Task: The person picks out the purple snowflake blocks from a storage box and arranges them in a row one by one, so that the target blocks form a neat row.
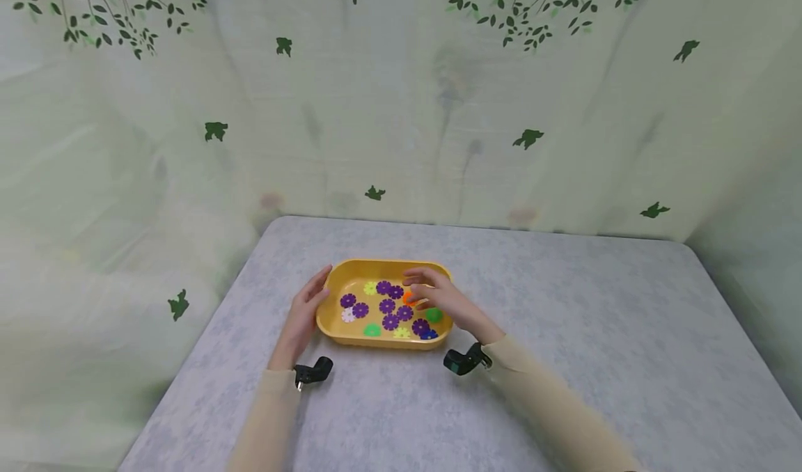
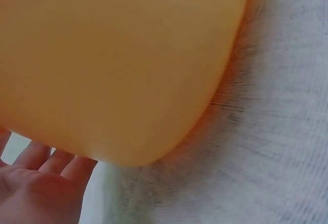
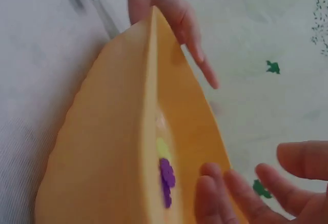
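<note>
A yellow tray holds several purple flower-shaped plastic discs. Among them lie an orange disc, two green discs, yellow discs, a white disc and a dark blue disc. My left hand rests against the tray's left end with its fingers extended along the outer wall. Over the right part of the tray hovers my right hand, close to the orange disc. In the right wrist view its fingers are spread apart, with nothing seen between them.
The tray stands on a grey mottled table. A pale curtain with leaf prints hangs behind and at the sides. Each wrist carries a black camera, the left one and the right one, near the tray's front.
</note>
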Tool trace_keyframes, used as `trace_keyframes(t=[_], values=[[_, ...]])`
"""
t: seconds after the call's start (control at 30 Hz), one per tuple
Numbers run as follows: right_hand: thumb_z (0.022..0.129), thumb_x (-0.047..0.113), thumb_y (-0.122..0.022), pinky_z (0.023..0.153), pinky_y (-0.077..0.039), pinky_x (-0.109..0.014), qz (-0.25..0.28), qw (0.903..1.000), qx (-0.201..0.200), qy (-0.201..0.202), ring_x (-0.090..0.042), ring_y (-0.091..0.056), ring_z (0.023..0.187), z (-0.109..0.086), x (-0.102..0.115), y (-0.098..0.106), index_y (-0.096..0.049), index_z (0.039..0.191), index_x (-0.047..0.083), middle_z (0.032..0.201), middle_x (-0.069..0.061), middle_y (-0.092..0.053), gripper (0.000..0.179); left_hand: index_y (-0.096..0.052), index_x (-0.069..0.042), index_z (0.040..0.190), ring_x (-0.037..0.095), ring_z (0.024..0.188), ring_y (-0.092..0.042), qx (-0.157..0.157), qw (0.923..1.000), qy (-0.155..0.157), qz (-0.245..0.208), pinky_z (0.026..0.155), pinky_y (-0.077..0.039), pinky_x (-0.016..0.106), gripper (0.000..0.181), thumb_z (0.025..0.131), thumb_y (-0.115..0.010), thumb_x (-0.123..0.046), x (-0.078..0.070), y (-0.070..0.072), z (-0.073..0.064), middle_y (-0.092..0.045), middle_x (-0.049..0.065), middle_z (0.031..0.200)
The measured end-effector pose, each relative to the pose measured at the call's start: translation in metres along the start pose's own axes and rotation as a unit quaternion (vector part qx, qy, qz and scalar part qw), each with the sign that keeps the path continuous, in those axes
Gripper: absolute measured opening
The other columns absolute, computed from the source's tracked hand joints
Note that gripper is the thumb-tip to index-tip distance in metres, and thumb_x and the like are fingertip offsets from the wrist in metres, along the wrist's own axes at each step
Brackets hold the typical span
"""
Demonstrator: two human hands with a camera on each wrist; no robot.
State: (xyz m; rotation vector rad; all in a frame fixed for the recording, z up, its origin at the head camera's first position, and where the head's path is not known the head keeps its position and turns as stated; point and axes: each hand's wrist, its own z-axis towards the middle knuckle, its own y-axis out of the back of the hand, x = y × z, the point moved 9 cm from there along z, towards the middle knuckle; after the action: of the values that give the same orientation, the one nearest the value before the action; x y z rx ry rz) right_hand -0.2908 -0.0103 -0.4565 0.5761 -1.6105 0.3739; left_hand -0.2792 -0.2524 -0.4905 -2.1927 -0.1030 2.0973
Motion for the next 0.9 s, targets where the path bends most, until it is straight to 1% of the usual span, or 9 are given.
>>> trace_keyframes(t=[0.03, 0.13, 0.27, 0.37, 0.47, 0.57, 0.7, 0.9], values=[[0.102, 0.016, -0.046, 0.091, -0.049, -0.047, 0.005, 0.9999, 0.004, -0.009, -0.043, -0.054, 0.111, 0.004, -0.002, -0.004, -0.039, 0.14, -0.003, 0.135, -0.027, -0.046, 0.043, -0.03, -0.008, 0.15, 0.022, 0.141, -0.021, 0.003, 0.9999, 0.004, -0.012, 0.112, -0.023, 0.035, 0.049, 0.103, -0.043, -0.01, 0.003, 0.0, 0.001, -0.022, 0.007, 0.156], [0.103, 0.017, -0.044, 0.09, -0.049, -0.048, 0.018, 0.9988, 0.016, -0.043, -0.043, -0.055, 0.11, 0.013, -0.008, -0.016, -0.04, 0.14, -0.002, 0.134, -0.026, -0.047, 0.042, -0.031, -0.008, 0.15, 0.021, 0.141, -0.02, 0.003, 0.9994, 0.012, -0.031, 0.113, -0.022, 0.036, 0.049, 0.102, -0.043, -0.008, 0.009, 0.0, 0.002, -0.021, 0.005, 0.157], [0.103, 0.017, -0.045, 0.087, -0.052, -0.045, 0.035, 0.9957, 0.022, -0.083, -0.038, -0.061, 0.101, 0.024, -0.02, -0.029, -0.043, 0.139, -0.001, 0.131, -0.024, -0.049, 0.041, -0.032, -0.009, 0.15, 0.019, 0.141, -0.02, -0.002, 0.9992, 0.016, -0.037, 0.113, -0.02, 0.036, 0.048, 0.102, -0.042, -0.007, 0.013, 0.001, 0.004, -0.021, 0.003, 0.157], [0.103, 0.017, -0.044, 0.084, -0.053, -0.04, 0.037, 0.9942, 0.022, -0.098, -0.035, -0.064, 0.097, 0.03, -0.027, -0.036, -0.045, 0.138, -0.001, 0.129, -0.023, -0.049, 0.039, -0.032, -0.008, 0.149, 0.019, 0.141, -0.02, -0.003, 0.9987, 0.012, -0.049, 0.113, -0.02, 0.036, 0.048, 0.102, -0.041, -0.006, 0.015, 0.0, 0.005, -0.022, 0.004, 0.157], [0.103, 0.015, -0.043, 0.084, -0.054, -0.039, 0.038, 0.9932, 0.019, -0.108, -0.034, -0.064, 0.096, 0.035, -0.032, -0.04, -0.046, 0.136, -0.002, 0.129, -0.022, -0.048, 0.037, -0.032, -0.008, 0.149, 0.02, 0.141, -0.021, -0.004, 0.9983, 0.012, -0.057, 0.113, -0.021, 0.036, 0.048, 0.102, -0.041, -0.007, 0.017, 0.0, 0.005, -0.022, 0.004, 0.157], [0.103, 0.013, -0.042, 0.08, -0.055, -0.037, 0.017, 0.9937, 0.006, -0.11, -0.031, -0.066, 0.092, 0.04, -0.036, -0.042, -0.049, 0.133, -0.002, 0.125, -0.021, -0.051, 0.034, -0.034, -0.01, 0.149, 0.019, 0.14, -0.022, -0.009, 0.9987, 0.011, -0.049, 0.113, -0.022, 0.035, 0.048, 0.102, -0.043, -0.009, 0.018, -0.001, 0.004, -0.023, 0.002, 0.156], [0.101, 0.009, -0.044, 0.074, -0.056, -0.033, -0.029, 0.9936, -0.008, -0.109, -0.025, -0.066, 0.085, 0.044, -0.038, -0.041, -0.054, 0.128, -0.003, 0.116, -0.017, -0.057, 0.031, -0.035, -0.012, 0.149, 0.018, 0.14, -0.023, -0.01, 0.9993, 0.011, -0.034, 0.113, -0.023, 0.035, 0.047, 0.102, -0.043, -0.01, 0.016, -0.003, 0.002, -0.024, 0.0, 0.156], [0.095, 0.001, -0.05, 0.07, -0.056, -0.031, -0.071, 0.9923, -0.001, -0.101, -0.021, -0.065, 0.078, 0.046, -0.037, -0.045, -0.059, 0.12, -0.004, 0.102, -0.012, -0.062, 0.028, -0.032, -0.008, 0.149, 0.022, 0.142, -0.017, -0.004, 0.9995, 0.005, -0.031, 0.114, -0.018, 0.04, 0.048, 0.103, -0.041, -0.009, 0.007, -0.007, -0.003, -0.021, 0.005, 0.157]])
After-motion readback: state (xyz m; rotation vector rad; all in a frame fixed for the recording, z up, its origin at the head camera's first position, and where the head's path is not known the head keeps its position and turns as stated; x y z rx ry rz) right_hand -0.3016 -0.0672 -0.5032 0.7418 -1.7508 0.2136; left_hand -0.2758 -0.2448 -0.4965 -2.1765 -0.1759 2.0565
